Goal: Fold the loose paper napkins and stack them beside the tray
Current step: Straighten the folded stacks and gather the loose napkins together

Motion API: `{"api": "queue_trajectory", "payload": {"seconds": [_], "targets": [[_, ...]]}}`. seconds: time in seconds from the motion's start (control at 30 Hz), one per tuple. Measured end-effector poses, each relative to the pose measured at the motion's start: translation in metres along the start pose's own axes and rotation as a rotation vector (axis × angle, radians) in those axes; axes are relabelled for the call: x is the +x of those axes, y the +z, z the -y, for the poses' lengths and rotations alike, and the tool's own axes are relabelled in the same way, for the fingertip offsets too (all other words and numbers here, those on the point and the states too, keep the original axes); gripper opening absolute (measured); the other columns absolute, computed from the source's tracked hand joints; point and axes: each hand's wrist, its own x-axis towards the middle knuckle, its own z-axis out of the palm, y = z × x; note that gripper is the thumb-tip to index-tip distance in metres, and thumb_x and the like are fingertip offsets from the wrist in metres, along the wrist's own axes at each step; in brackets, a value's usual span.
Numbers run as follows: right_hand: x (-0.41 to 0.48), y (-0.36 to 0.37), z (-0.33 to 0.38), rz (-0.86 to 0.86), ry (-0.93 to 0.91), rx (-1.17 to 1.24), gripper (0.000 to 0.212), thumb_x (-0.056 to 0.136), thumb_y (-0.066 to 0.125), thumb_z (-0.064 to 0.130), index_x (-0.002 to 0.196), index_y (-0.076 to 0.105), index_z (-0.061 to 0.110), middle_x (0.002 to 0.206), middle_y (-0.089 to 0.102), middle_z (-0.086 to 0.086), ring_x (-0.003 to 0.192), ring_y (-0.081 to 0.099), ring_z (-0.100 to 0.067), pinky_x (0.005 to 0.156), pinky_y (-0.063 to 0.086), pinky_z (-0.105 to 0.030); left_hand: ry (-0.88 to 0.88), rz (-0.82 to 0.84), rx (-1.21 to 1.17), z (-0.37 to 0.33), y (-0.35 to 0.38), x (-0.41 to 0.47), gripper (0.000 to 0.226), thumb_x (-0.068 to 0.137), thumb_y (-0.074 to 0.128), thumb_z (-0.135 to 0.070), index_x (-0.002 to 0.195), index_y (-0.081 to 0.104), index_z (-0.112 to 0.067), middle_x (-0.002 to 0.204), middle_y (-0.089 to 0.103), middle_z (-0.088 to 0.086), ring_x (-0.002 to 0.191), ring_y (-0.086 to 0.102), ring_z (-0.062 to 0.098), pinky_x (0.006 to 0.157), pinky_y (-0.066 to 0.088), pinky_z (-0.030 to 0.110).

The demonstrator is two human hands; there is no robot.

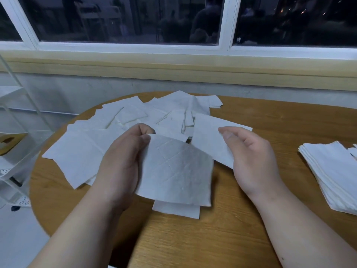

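Napkin (177,171), pinched by one corner in the left hand (123,157) above the table (193,238), loose pile (135,117) behind; right hand (249,157) apart on a neighbouring sheet (210,140), grip undeterminable; a crooked crease or tear is risked if pulled one-handed.
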Motion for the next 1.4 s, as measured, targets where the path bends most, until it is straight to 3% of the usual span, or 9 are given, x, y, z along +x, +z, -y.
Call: {"api": "queue_trajectory", "payload": {"seconds": [0.13,0.3,0.43,0.6,0.73,0.9,1.1,1.2,1.4], "targets": [[0.0,-0.001,0.005,0.024,-0.012,0.088,0.019,0.101,0.056,0.027,0.094,0.073,0.033,0.09,0.071,0.032,0.091,0.064,0.013,0.072,0.044,-0.003,0.005,0.062,-0.139,-0.001,-0.003,-0.001,0.018,0.076,0.042,-0.027,0.061,0.048,-0.02,0.066,0.042,0.004,0.06,0.04,0.022,0.053,0.029,0.032],[-0.005,0.004,0.004,0.17,0.087,0.462,0.027,0.089,0.059,0.034,0.092,0.077,0.013,0.099,0.076,-0.01,0.098,0.071,-0.027,0.09,0.05,-0.046,-0.013,-0.029,-0.159,0.002,0.001,0.002,0.018,0.079,0.045,-0.032,0.063,0.05,-0.023,0.069,0.048,0.002,0.066,0.045,0.022,0.057,0.034,0.035],[-0.008,0.006,0.007,0.277,0.171,0.59,0.004,0.086,0.067,0.01,0.089,0.065,0.01,0.093,0.074,-0.015,0.086,0.072,-0.029,0.073,0.055,-0.042,-0.104,-0.164,-0.096,0.012,0.008,0.009,0.02,0.084,0.05,-0.035,0.069,0.058,-0.025,0.076,0.055,0.003,0.078,0.051,0.023,0.069,0.04,0.041],[-0.009,0.007,0.009,0.254,0.137,0.434,0.041,0.091,0.059,-0.011,0.104,0.058,0.028,0.108,0.074,-0.011,0.1,0.071,-0.033,0.088,0.056,-0.06,-0.17,-0.234,-0.161,0.019,0.015,0.012,0.033,0.096,0.05,-0.028,0.099,0.067,0.0,0.098,0.071,0.02,0.09,0.067,0.039,0.081,0.053,0.045],[-0.009,0.009,0.013,0.32,0.083,0.436,0.059,0.097,0.055,-0.006,0.132,0.054,0.042,0.122,0.072,0.002,0.111,0.069,-0.02,0.096,0.054,-0.046,-0.288,-0.231,-0.27,0.017,0.017,0.011,0.03,0.099,0.051,-0.019,0.101,0.071,0.002,0.092,0.072,0.014,0.076,0.07,0.025,0.064,0.055,0.032],[-0.013,0.01,0.011,0.355,-0.003,0.345,0.04,0.095,0.063,0.021,0.128,0.065,0.044,0.136,0.063,0.013,0.132,0.053,-0.008,0.116,0.037,-0.044,-0.316,-0.213,-0.335,0.026,0.016,0.014,0.029,0.098,0.053,-0.024,0.104,0.07,-0.002,0.105,0.073,0.015,0.095,0.07,0.032,0.097,0.05,0.052],[-0.013,0.008,0.011,0.425,-0.034,0.263,0.045,0.08,0.069,0.047,0.125,0.065,0.047,0.134,0.064,0.016,0.133,0.053,-0.007,0.116,0.036,-0.046,-0.297,-0.253,-0.311,0.027,0.019,0.014,0.023,0.087,0.057,-0.033,0.094,0.07,-0.016,0.107,0.068,0.012,0.101,0.064,0.03,0.102,0.047,0.053],[-0.014,0.007,0.012,0.44,-0.028,0.273,0.045,0.081,0.074,0.043,0.125,0.066,0.045,0.133,0.065,0.014,0.132,0.054,-0.008,0.115,0.038,-0.046,-0.232,-0.292,-0.17,0.026,0.018,0.014,0.019,0.09,0.052,-0.036,0.085,0.066,-0.025,0.096,0.063,0.004,0.091,0.056,0.024,0.085,0.049,0.045],[-0.014,0.007,0.016,0.41,0.035,0.135,0.032,0.093,0.067,0.013,0.108,0.076,0.041,0.115,0.071,0.023,0.113,0.063,0.004,0.105,0.048,-0.029,-0.249,-0.302,-0.131,0.022,0.018,0.011,0.017,0.087,0.055,-0.034,0.073,0.064,-0.028,0.085,0.059,0.003,0.082,0.053,0.023,0.073,0.041,0.042]]}}
